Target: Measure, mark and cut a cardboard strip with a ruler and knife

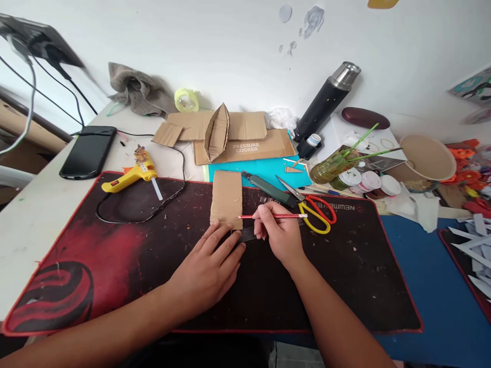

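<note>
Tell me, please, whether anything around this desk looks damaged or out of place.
The white wall above the desk looks damaged: irregular grey patches break its otherwise pale surface, perhaps peeled paint.

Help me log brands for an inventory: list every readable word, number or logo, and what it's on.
"PRESSURE COOKER": printed cardboard.
"NEWMEN": black mat.
Round striped logo, wordless: mat's corner.
Too small or blurred: mat's other characters, glue gun sticker, any print on jars.
</note>
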Tool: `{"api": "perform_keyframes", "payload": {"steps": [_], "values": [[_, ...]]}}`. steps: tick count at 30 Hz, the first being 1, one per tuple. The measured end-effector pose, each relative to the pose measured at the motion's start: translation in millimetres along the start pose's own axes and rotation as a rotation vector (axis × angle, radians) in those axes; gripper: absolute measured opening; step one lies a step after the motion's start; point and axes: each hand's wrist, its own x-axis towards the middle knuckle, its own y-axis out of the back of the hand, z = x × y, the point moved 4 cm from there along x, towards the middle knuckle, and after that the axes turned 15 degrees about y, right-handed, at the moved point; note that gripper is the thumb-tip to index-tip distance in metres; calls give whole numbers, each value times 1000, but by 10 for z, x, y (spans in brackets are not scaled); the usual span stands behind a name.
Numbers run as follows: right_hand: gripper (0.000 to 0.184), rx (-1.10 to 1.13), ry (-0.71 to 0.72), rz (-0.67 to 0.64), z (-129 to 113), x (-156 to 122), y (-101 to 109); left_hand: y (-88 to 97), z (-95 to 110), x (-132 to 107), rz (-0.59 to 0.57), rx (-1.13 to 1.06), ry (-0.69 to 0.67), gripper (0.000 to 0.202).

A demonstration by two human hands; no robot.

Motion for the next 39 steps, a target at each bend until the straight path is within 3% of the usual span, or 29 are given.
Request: {"api": "perform_keyframes", "payload": {"steps": [11,39], "values": [[38,-104,21,-83,24,-13,-3,-35,-2,-18,-39,6,-18,33],[37,-119,-3,-97,0,1,-16,-45,-12,-24,-60,-14,-18,36]]}}
